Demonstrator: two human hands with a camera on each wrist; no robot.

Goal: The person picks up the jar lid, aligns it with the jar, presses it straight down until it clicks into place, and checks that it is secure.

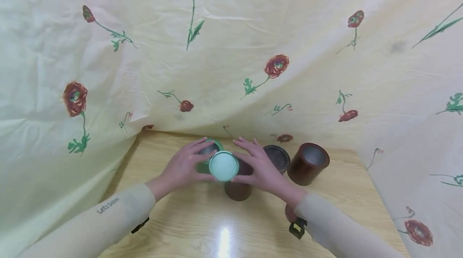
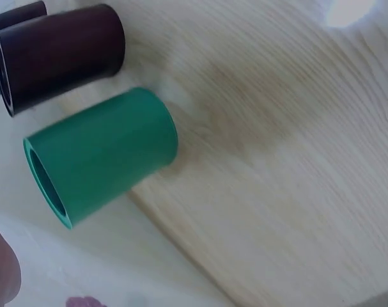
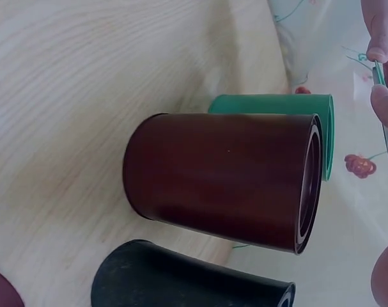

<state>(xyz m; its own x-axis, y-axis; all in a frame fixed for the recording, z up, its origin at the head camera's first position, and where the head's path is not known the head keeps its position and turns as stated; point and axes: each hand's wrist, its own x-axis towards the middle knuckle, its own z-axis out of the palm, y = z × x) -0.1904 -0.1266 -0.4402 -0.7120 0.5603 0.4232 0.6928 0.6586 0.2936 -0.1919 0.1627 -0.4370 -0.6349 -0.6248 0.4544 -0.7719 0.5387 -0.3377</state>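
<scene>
A round pale green lid [image 1: 224, 166] is held up between both hands, near the open green canister [image 1: 217, 144]. My left hand [image 1: 182, 165] grips its left edge with curled fingers and thumb. On the opposite edge, my right hand [image 1: 263, 171] pinches the lid in the same way. The right wrist view catches the lid [image 3: 384, 109] almost edge-on between fingertips. A dark brown canister [image 3: 219, 179] stands beside the green one, partly hidden by the right hand in the head view.
A black canister [image 1: 276, 156] and a reddish-brown canister [image 1: 305, 169] stand to the right on the wooden table [image 1: 188, 226]. A dark red round piece [image 1: 290, 213] lies partly under the right wrist. Flowered cloth [image 1: 224, 69] hangs behind and at both sides.
</scene>
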